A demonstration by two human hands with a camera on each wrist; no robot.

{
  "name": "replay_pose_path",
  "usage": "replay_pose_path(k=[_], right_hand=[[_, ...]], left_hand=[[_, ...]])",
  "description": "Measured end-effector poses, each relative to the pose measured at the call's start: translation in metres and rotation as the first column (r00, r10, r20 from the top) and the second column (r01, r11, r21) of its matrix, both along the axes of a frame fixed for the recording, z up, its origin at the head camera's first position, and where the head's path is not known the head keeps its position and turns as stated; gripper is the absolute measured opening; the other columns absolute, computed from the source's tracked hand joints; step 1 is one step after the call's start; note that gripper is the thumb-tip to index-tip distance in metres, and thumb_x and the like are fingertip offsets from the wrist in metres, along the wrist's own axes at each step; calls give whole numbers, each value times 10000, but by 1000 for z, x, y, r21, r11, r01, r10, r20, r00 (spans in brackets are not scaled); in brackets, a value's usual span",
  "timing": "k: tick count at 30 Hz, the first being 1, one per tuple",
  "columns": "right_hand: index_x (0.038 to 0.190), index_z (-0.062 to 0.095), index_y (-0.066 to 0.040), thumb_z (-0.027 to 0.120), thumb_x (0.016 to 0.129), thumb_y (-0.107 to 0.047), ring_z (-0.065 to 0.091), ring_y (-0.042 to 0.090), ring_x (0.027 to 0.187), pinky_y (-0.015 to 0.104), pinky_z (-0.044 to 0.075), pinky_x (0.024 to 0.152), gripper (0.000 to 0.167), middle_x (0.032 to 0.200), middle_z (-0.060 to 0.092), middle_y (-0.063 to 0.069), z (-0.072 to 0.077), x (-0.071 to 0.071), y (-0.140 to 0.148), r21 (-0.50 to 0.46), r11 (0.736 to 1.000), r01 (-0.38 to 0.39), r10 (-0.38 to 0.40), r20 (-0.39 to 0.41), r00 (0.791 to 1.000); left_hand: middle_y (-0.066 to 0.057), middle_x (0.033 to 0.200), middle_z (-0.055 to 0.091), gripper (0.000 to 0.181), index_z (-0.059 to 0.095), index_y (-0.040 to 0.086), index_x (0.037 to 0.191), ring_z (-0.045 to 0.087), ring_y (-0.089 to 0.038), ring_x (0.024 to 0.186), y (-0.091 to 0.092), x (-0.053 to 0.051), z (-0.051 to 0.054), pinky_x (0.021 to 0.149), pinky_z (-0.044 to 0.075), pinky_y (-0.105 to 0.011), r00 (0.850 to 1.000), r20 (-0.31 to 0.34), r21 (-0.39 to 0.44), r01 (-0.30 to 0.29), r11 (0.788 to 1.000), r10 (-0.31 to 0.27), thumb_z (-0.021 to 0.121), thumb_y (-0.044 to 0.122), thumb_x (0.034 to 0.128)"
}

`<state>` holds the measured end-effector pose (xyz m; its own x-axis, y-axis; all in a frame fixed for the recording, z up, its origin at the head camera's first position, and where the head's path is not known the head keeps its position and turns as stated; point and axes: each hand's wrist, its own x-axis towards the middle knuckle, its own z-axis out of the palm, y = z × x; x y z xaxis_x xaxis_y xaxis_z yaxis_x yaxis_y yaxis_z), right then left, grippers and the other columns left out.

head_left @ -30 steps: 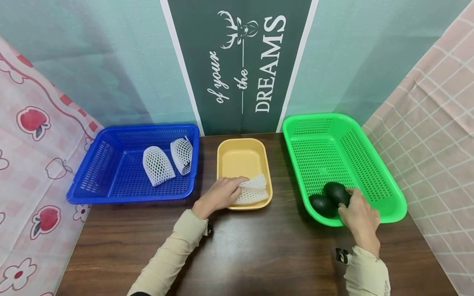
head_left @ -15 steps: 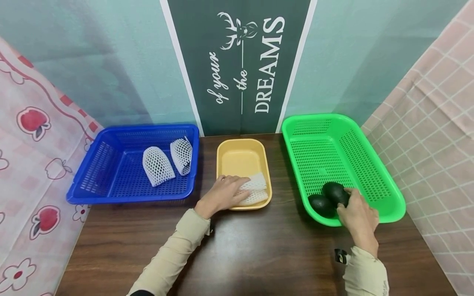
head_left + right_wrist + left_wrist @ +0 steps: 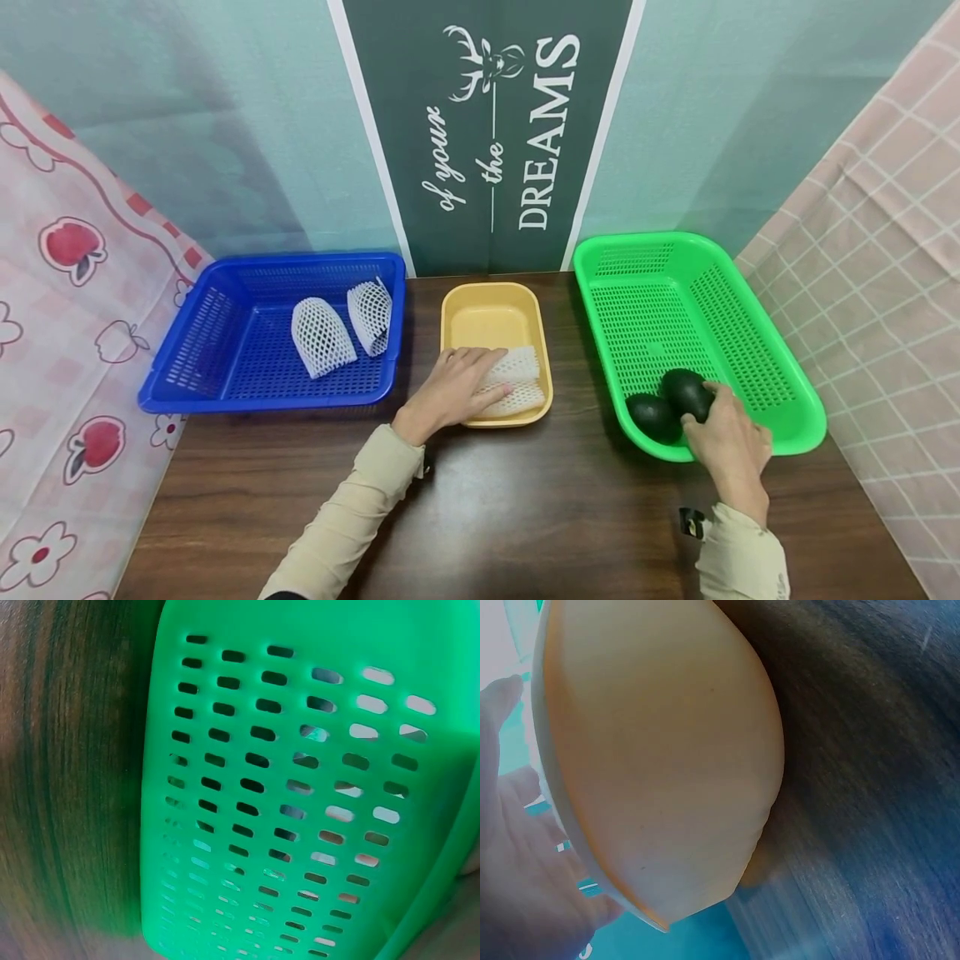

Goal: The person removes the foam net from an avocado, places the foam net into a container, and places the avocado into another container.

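Over the yellow tray (image 3: 491, 292) my left hand (image 3: 450, 387) lies with its fingers and thumb spread apart. They touch white foam fruit nets (image 3: 521, 398), which rest at the near end of that tray. In the left wrist view the tray's outer wall (image 3: 667, 750) covers most of the hand's work. At the near end of the green basket (image 3: 637, 317), my right hand (image 3: 731, 437) grips a dark avocado (image 3: 686, 392) between thumb and fingers. A second avocado (image 3: 652, 418) touches it on the left. The right wrist view shows mostly the perforated basket wall (image 3: 225, 772).
At the left stands a blue basket (image 3: 202, 404) with two white foam nets, one (image 3: 322, 337) beside the other (image 3: 369, 318); something dark shows inside the right one. All containers stand on a brown wooden table (image 3: 525, 500). Curtains close off the back and both sides.
My left hand has loosened from a lifted foam net; its fingers are now spread wider and the nets lie flatter. My right hand stays on the avocado, which has shifted slightly right.
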<state>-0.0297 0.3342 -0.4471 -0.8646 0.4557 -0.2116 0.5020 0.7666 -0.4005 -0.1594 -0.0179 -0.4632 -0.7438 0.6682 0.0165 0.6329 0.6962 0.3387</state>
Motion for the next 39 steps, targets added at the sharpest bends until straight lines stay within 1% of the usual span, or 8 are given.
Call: replay_pose_path(k=[5, 13, 22, 25, 28, 32, 36, 39], right_hand=[[1504, 289, 13, 577, 946, -215, 450, 593, 1141, 671, 204, 1003, 668, 1390, 395, 394, -1, 0, 0, 2, 1000, 13, -13, -15, 1000], [1509, 294, 17, 590, 952, -248, 392, 598, 1206, 679, 196, 1018, 684, 1416, 358, 399, -1, 1, -1, 11, 999, 32, -31, -48, 998], [1507, 315, 7, 579, 965, -255, 348, 618, 1226, 706, 200, 1013, 658, 1445, 335, 399, -4, 3, -1, 19, 999, 38, -36, -104, 994], [1500, 342, -4, 566, 979, -277, 345, 623, 1232, 712, 204, 1022, 629, 1452, 342, 389, -4, 5, -3, 23, 999, 43, -39, -149, 988], [1463, 410, -5, 578, 980, -278, 376, 606, 1232, 710, 228, 1010, 580, 1442, 387, 368, -3, 6, -8, 26, 998, 59, -51, -242, 969], [1390, 510, -5, 645, 949, -273, 432, 552, 1244, 694, 285, 990, 533, 1414, 469, 324, 1, 4, -19, 32, 998, 46, -30, -398, 917], [1356, 553, -10, 698, 918, -297, 417, 532, 1289, 707, 274, 1020, 544, 1433, 476, 289, 2, -3, -34, 23, 998, -53, 57, -515, 855], [1354, 556, -11, 722, 903, -298, 387, 530, 1323, 721, 235, 1052, 560, 1459, 451, 276, -2, -7, -44, 22, 989, -145, 132, -557, 820]], left_hand=[[-90, 1431, 544, 637, 427, 186, 1496, 501, -291, 1323, 0, 0, 0, 1078, 364, -526, 1000, -12, 18, -5, 1000, 5, 443, 574, 991], [-98, 1439, 519, 618, 415, 159, 1492, 484, -301, 1327, 0, 0, 0, 1063, 376, -524, 999, -49, 87, -15, 996, 19, 497, 513, 993], [-124, 1429, 507, 595, 425, 133, 1474, 475, -315, 1320, -1, 1, -1, 1072, 371, -554, 996, -92, 115, 1, 993, 10, 519, 474, 995], [-131, 1429, 505, 582, 436, 132, 1465, 473, -323, 1320, -1, 1, 0, 1070, 372, -556, 995, -104, 115, 3, 993, 9, 520, 467, 996], [-138, 1431, 500, 572, 443, 129, 1458, 468, -328, 1319, -2, 2, 1, 1063, 372, -556, 994, -109, 118, 2, 993, 11, 529, 456, 996], [-145, 1443, 482, 568, 442, 126, 1458, 449, -330, 1329, -2, 2, 1, 1058, 368, -558, 994, -110, 122, -2, 993, 16, 540, 440, 995], [-153, 1450, 468, 566, 444, 120, 1457, 434, -335, 1340, -2, 2, 1, 1067, 360, -570, 993, -120, 133, -1, 991, 17, 549, 427, 994], [-156, 1451, 466, 559, 449, 121, 1453, 430, -339, 1345, -2, 2, 2, 1078, 352, -583, 992, -127, 143, 1, 990, 17, 555, 420, 993]])
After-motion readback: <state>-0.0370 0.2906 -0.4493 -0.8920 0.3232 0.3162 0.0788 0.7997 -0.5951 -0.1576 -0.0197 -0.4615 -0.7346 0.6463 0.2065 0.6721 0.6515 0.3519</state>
